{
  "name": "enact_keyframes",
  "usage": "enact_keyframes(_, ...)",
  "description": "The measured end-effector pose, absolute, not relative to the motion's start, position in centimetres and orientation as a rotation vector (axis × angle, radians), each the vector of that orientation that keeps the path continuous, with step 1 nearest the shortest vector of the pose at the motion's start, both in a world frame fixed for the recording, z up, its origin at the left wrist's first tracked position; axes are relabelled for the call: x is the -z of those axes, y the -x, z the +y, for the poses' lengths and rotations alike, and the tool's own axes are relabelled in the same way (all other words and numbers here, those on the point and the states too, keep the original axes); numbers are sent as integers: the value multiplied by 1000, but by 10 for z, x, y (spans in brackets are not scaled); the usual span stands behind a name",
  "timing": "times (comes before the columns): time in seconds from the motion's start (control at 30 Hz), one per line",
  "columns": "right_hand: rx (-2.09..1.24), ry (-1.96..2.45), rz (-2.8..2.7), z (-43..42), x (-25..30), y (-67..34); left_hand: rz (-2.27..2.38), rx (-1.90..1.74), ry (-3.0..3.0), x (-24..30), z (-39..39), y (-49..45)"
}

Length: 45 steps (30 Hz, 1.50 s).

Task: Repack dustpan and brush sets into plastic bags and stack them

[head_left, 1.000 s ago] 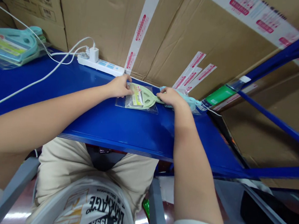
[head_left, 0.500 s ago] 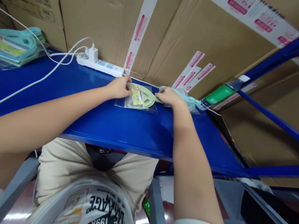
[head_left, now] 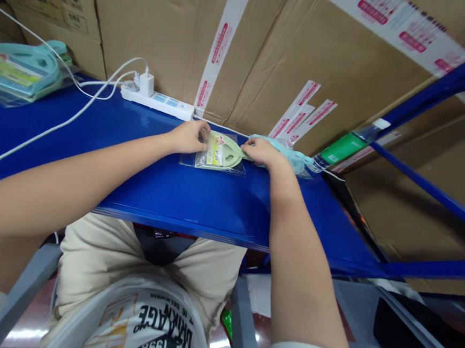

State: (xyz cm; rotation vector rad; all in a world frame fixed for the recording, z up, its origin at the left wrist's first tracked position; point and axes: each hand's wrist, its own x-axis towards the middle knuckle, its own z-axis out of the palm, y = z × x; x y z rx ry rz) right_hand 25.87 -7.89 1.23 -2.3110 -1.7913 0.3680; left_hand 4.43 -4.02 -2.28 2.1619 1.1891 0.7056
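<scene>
A light green plastic paddle-shaped piece with cut-outs and a narrow handle lies flat on the blue table, partly inside a clear plastic bag. On top of it is a printed label card, yellow, white and pink. My left hand is closed at the card's left edge, thumb and fingers pinching there. My right hand is closed on the green piece's handle. Just behind my right hand lies a light blue piece of similar kind in clear plastic, partly hidden by the hand.
A white power strip with a plugged-in charger and white cables runs along the back left. More bagged blue and green pieces lie far left. Cardboard boxes wall the back. A green-labelled bottle leans by the blue frame at right.
The label card has shifted slightly right and turned straighter on the green piece, my left hand moving with it. My right hand keeps its hold on the handle.
</scene>
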Motion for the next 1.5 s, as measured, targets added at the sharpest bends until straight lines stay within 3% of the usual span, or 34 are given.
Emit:
enact_keyframes(0.83,-399,2312,-1750,-81,-15,-260,1188,-516,-2112,10,-40,-29)
enact_keyframes(1.33,-841,1990,-1420,-81,-10,-288,1312,-343,-2127,3,-41,-21)
enact_keyframes(1.5,-856,1979,-1379,-80,-11,-295,1336,-350,-2093,1,-42,-21)
